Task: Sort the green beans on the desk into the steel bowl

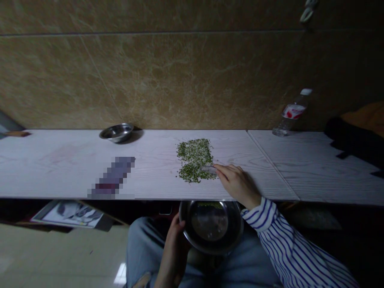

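Small green beans [195, 154], like mung beans, lie spread in a loose patch on the white wood-grain table [156, 160]. My right hand [237, 182] reaches over the table and pinches a thin, pale, flat piece [208, 169], whose kind I cannot make out. That piece touches the near right part of the beans. Below the table's front edge, my left hand [177, 236] grips the left rim of a large steel bowl [235, 240] above my lap. Some green beans show inside the bowl near its far side.
A smaller steel bowl [117, 133] stands by the wall at the left. A blurred-out flat object [114, 176] lies in front of it. To the right are a clear plastic bottle [292, 114] and dark cloth [354, 140]. An open drawer [72, 214] shows below left.
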The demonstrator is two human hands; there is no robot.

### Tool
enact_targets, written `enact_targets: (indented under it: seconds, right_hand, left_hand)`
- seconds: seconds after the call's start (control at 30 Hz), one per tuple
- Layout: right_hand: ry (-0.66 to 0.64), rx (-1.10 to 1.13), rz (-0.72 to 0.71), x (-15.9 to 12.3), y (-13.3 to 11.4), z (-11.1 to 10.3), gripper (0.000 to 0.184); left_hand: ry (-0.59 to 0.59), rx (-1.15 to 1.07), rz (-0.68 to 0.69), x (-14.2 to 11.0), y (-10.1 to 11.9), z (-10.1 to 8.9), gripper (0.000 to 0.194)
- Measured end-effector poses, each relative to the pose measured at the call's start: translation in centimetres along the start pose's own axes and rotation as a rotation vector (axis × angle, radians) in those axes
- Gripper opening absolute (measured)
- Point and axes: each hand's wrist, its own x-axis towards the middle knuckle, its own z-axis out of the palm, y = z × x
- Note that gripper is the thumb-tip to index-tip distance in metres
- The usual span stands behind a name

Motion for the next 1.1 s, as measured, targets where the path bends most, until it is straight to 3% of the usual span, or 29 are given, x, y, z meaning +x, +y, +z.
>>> enact_targets:
  seconds: [0.43, 0.8, 1.1]
  right_hand:
    - [-0.043, 0.023, -0.027, -0.8, -1.6, -0.7, 0.027]
    - [0.012, 0.013, -0.011, -2.2, -0.8, -0.7, 0.026]
    - [-0.04, 0.017, -0.039, -2.2, -1.7, -0.7, 0.027]
  left_hand:
    - [-0.005, -0.005, -0.01, -1.3, 1.0, 0.9, 0.05]
    - [-0.019, -0.023, 0.014, -0.8, 0.8, 0.0, 0.051]
    - [-0.037, -0.031, 0.01, -0.7, 0.6, -0.2, 0.049]
